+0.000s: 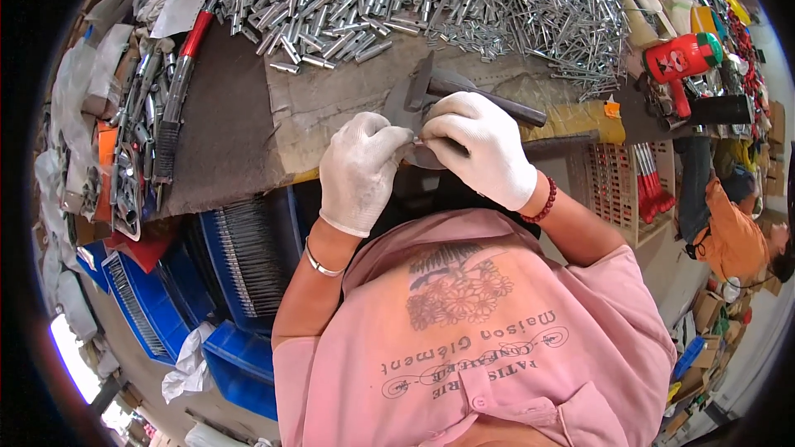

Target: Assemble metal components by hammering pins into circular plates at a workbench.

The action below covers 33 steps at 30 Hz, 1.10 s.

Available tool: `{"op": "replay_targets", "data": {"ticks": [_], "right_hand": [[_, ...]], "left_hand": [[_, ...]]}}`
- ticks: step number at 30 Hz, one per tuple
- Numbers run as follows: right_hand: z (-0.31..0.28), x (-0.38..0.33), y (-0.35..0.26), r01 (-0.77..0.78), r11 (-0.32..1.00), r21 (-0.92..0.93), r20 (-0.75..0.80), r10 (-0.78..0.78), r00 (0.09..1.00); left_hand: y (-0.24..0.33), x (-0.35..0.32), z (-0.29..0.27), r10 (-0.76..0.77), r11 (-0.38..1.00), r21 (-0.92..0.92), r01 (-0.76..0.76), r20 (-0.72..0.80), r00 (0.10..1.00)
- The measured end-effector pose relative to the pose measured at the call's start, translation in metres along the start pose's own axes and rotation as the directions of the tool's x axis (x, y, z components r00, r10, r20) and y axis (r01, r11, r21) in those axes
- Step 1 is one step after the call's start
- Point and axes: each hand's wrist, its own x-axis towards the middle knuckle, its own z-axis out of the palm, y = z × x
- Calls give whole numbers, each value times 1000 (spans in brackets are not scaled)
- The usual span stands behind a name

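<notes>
My left hand point(362, 167) and my right hand point(482, 149), both in white knit gloves, meet fingertip to fingertip at the bench's near edge. Thumbs and forefingers of both are pinched together around a small piece, mostly hidden and too small to name. Just beyond the fingertips stands a dark, flat metal piece point(420, 83), upright on the bench. A dark metal bar point(517, 109) lies behind my right hand, its far end partly covered. Farther back is a heap of short silver metal tubes point(331, 4), with thin silver pins point(555, 12) piled to its right.
Tools and a red-and-black handled rod point(186, 58) crowd the bench's left. At right are a red container with a green lid point(683, 58) and a crate point(609, 182) holding red-handled parts. Blue bins point(240, 364) stand below left. A person in orange point(733, 223) is far right.
</notes>
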Motion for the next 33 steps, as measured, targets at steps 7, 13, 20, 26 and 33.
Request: {"op": "replay_targets", "data": {"ticks": [7,13,20,26,33], "right_hand": [[-6,3,-3,102,983,-151,79,-91,993],[-9,5,-5,199,951,-235,197,-153,968],[-3,5,-4,75,973,-220,211,-28,977],[-22,3,-1,129,955,-267,83,-111,990],[-46,-3,31,-73,911,-406,121,133,984]], "left_hand": [[2,3,1,7,1000,2,-7,-5,1000],[1,3,1,-18,999,-26,18,24,1000],[2,2,0,-6,1000,5,6,4,1000],[0,-1,1,-37,999,-2,38,31,999],[3,3,2,2,1000,3,-1,-4,1000]]}}
